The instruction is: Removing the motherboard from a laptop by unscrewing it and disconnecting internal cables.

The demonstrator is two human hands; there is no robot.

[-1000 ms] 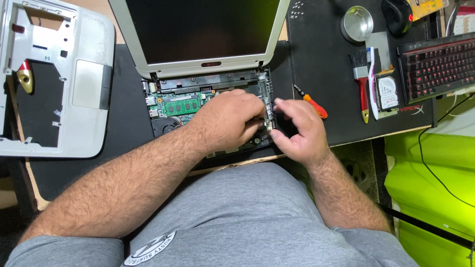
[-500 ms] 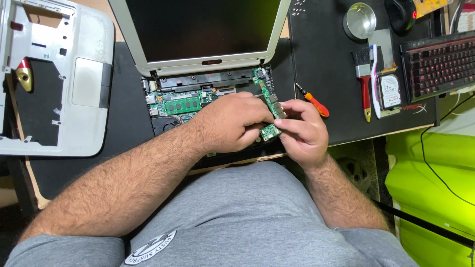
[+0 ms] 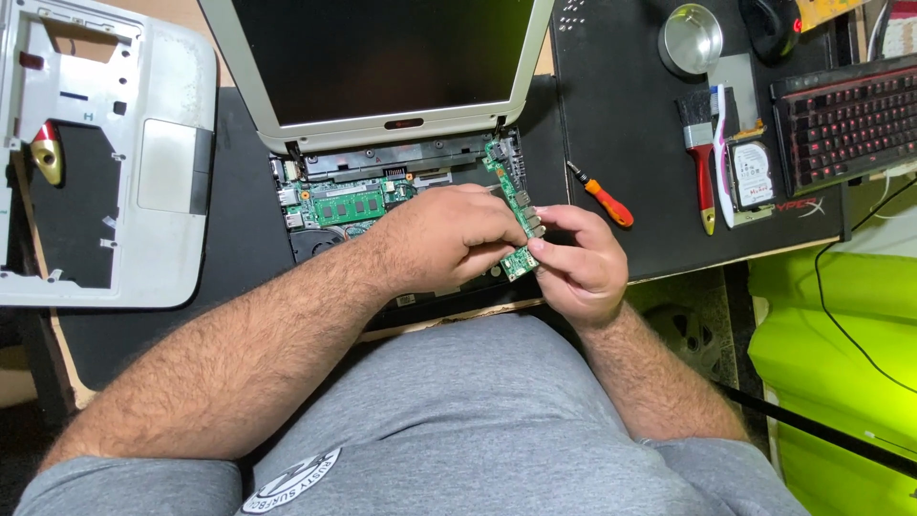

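In the head view, both hands meet over the right edge of the opened white laptop base: the left hand and the right hand are each closed around a narrow green circuit board with metal ports, pinching it from either side, raised and tilted above the chassis. The step looks like lifting this side board free; next probably calls for clearing its far end without snagging. Since a second ago, the board has risen from flat in the chassis.
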